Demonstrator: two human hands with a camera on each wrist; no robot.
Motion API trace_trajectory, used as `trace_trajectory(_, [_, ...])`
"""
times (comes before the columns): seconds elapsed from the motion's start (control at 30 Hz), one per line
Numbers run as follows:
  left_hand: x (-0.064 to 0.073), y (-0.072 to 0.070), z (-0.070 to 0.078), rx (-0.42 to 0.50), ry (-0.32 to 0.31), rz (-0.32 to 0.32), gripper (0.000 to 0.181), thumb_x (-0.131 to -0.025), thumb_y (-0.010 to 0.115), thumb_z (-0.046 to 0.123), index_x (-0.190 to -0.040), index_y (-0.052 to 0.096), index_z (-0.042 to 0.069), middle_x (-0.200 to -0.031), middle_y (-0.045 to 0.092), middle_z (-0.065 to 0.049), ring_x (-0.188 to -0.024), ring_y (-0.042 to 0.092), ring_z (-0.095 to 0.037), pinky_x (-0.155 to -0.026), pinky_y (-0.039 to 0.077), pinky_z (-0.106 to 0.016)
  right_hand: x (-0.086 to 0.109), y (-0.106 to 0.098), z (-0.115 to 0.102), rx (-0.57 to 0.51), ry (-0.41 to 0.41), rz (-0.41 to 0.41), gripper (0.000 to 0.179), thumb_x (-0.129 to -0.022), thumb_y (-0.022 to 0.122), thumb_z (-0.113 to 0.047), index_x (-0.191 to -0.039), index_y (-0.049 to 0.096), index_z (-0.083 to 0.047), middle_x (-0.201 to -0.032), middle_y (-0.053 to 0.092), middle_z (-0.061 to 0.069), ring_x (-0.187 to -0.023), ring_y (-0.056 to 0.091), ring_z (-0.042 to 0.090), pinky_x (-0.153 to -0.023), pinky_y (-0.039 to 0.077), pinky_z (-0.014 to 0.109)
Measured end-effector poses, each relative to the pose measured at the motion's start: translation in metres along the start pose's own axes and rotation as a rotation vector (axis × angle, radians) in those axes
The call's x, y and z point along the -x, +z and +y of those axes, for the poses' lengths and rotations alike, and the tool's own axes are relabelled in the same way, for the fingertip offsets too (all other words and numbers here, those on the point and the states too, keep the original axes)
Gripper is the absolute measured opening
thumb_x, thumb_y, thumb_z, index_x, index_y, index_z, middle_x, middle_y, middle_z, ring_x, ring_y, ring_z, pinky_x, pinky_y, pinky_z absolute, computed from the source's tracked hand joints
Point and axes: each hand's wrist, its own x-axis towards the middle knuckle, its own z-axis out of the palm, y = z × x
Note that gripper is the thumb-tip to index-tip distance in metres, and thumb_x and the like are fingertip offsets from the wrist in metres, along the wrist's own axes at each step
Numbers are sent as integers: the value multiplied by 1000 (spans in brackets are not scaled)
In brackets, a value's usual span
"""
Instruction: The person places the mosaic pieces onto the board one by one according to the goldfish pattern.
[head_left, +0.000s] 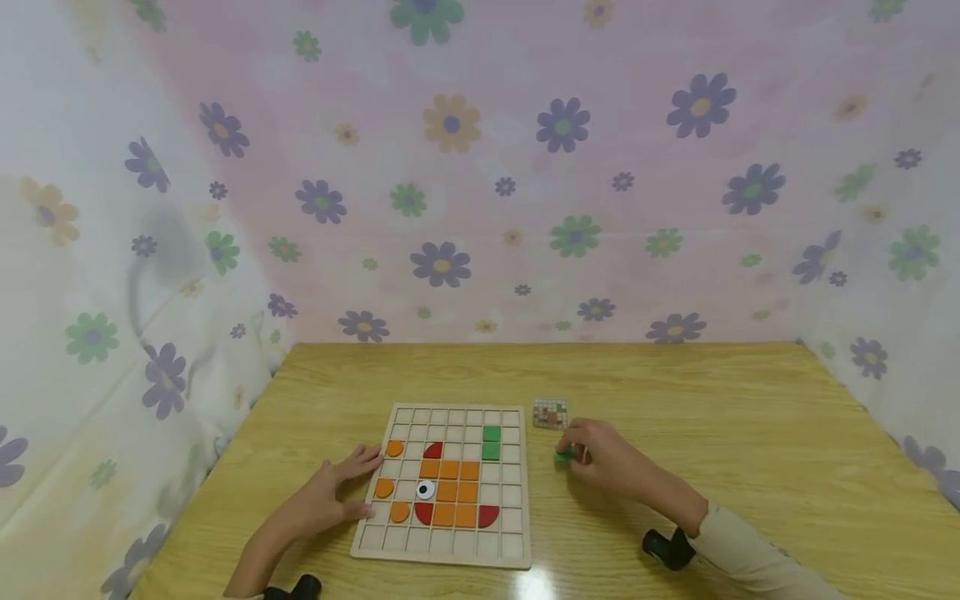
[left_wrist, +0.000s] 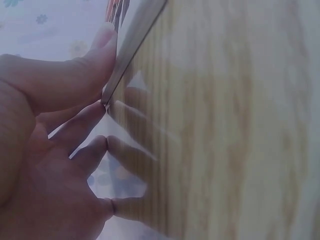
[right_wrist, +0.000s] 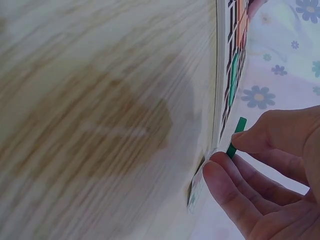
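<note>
A wooden grid board (head_left: 446, 558) lies on the table, with orange, red and green tiles and a white eye piece set in its cells. My left hand (head_left: 341, 492) rests flat at the board's left edge, fingers straight, thumb touching the rim (left_wrist: 131, 45). My right hand (head_left: 596, 454) is to the right of the board and pinches a small green tile (head_left: 564, 455) between thumb and fingers; the green tile (right_wrist: 236, 137) shows edge-on in the right wrist view. A small pattern card (head_left: 551, 412) lies just beyond the right hand.
The light wooden table (head_left: 750, 417) stretches away to the right and behind the board. Flowered fabric walls (head_left: 480, 167) close in the back and both sides. A black wrist strap (head_left: 667, 548) sits on my right forearm.
</note>
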Motion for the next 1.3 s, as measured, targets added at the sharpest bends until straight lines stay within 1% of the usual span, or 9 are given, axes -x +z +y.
trace_trajectory(0.13, [-1,0,1,3,5,-8,76,-88,82,22,-152,49,-2,-163,33,-29,-152,14,-57,-110,-7,-84,-5,3,-1,6,-10,2,17,-85,67,10,-97,76,2,-92,68,10,-69,52,0,-57,50,19])
trace_trajectory(0.23, [-3,-1,1,-7,9,-6,75,-88,81,21,-152,49,-2,-163,34,-29,-153,15,-56,-111,-7,-84,-9,4,-2,1,-17,5,17,-85,67,11,-96,77,1,-112,71,27,-68,51,-2,-56,50,19])
trace_trajectory(0.3, [-4,-1,1,-9,12,-4,74,-88,81,21,-152,50,-2,-163,34,-28,-153,15,-56,-111,-7,-84,-11,5,-2,-2,-23,6,19,-84,66,13,-95,77,1,-125,65,38,-67,54,0,-56,50,18])
trace_trajectory(0.37, [-4,-2,1,-8,11,-3,74,-88,81,20,-152,50,-2,-163,34,-27,-153,16,-55,-110,-7,-84,-14,7,-2,-2,-31,9,20,-83,65,13,-94,77,1,-131,60,42,-67,60,5,-56,51,18])
trace_trajectory(0.43, [-5,-2,1,-6,10,-5,74,-88,82,20,-152,50,-2,-163,35,-27,-153,16,-55,-110,-7,-84,-19,9,-2,3,-37,9,20,-83,65,13,-94,77,0,-120,68,37,-73,66,14,-57,51,18])
trace_trajectory(0.57, [-4,-2,1,1,5,-12,75,-88,81,20,-152,49,-1,-164,34,-27,-154,15,-55,-111,-8,-84,-26,13,-4,15,-54,9,20,-84,67,12,-95,77,0,-106,73,27,-81,71,27,-59,52,19])
trace_trajectory(0.7, [-4,-2,1,2,3,-13,75,-89,81,23,-153,49,-1,-164,33,-27,-154,15,-54,-112,-8,-83,-31,15,-9,16,-73,7,18,-84,68,11,-95,77,0,-96,73,16,-74,67,16,-59,53,19])
trace_trajectory(0.83, [-4,-2,0,-3,2,-11,75,-90,80,23,-153,48,0,-164,33,-26,-154,16,-54,-112,-8,-83,-35,17,-12,-2,-79,7,16,-84,70,10,-95,77,1,-87,66,8,-69,56,5,-58,51,19])
trace_trajectory(1.3, [-2,-3,-2,-12,-2,-6,74,-90,80,22,-153,48,0,-164,33,-26,-154,17,-53,-112,-7,-83,-51,35,-11,-13,-86,14,17,-81,69,11,-91,78,1,-86,68,5,-70,52,2,-61,49,19])
